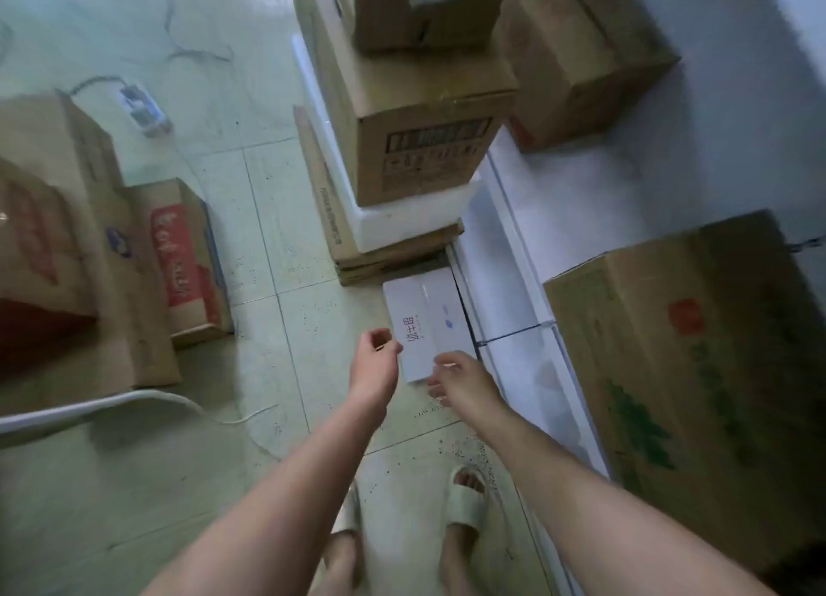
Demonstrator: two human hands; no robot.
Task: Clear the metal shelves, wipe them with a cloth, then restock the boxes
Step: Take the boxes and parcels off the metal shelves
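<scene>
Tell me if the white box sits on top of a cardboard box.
No, the white box lies flat on the floor, in front of the cardboard stack.

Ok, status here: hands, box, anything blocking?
Left hand and right hand empty, loosely curled. White box on floor, not gripped. Stacked cardboard close behind it.

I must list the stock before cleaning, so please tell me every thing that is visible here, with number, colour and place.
cardboard boxes: about seven, brown, left, centre stack, right
flat box: one, white, floor by hands
foam slab: one, white, within centre stack
power strip: one, white, floor, upper left
slippers: two, pale, on feet
left hand: one, bare, beside flat box
right hand: one, bare, over flat box's near end
</scene>
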